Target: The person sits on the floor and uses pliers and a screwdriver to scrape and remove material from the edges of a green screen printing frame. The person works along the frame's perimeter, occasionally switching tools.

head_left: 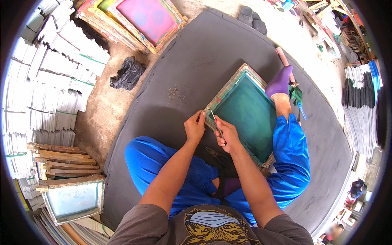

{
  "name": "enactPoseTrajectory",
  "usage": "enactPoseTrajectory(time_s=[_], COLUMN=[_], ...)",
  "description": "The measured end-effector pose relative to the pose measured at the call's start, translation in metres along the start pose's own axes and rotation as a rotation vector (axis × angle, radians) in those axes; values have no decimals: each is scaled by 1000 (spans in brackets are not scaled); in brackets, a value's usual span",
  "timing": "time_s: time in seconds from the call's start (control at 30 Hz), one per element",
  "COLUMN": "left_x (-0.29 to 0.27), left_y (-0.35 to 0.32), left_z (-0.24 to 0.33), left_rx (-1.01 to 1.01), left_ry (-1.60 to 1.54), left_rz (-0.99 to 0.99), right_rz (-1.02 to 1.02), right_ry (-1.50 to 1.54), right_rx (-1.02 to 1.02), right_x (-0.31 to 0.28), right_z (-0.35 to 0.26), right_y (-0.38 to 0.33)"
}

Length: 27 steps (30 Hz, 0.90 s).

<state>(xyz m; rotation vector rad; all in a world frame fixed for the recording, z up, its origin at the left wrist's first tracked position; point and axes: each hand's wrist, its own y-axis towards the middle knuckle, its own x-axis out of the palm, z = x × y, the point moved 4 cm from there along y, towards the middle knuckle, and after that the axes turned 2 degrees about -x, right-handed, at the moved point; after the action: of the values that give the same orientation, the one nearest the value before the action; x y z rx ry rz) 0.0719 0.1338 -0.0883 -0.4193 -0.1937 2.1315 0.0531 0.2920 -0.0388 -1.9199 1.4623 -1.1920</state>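
Note:
A wooden screen-printing frame (229, 86) with green mesh lies tilted across my lap and the dark mat. At its left corner, my left hand (195, 127) is closed, thumb and forefinger pinching the frame's edge. My right hand (227, 134) grips a slim hand tool (212, 115) with a thin metal tip and some red on it; the tip points at the wood close to my left fingertips. Most of the tool is hidden in my fist, so its exact kind is unclear. Just below my hands rests what looks like a pair of pliers (211, 152).
My purple-socked foot (279, 81) is beside the frame, near a hammer (282, 58) and green scraps (296, 94). More printing frames (149, 18) stand behind. Stacks of white sheets (45, 90) line the left, by a black plastic bag (128, 74). Dark slippers (251, 19) lie at the far edge.

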Motion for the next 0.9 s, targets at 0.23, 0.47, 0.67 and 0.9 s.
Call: enactPoseTrajectory(time_s=[0.23, 0.47, 0.67, 0.9], left_x=[-1, 0, 2, -1], left_y=[0, -3, -1, -1], left_z=[7, 11, 8, 6], left_rx=[11, -7, -29, -48], left_ry=[33, -1, -28, -38], left_rz=[-9, -12, -51, -53], right_rz=[4, 281, 275, 340], right_ry=[190, -1017, -1105, -1453], right_rx=[26, -789, -732, -449], right_x=[-2, 3, 3, 40], right_z=[4, -27, -28, -49], right_y=[0, -10, -8, -26])
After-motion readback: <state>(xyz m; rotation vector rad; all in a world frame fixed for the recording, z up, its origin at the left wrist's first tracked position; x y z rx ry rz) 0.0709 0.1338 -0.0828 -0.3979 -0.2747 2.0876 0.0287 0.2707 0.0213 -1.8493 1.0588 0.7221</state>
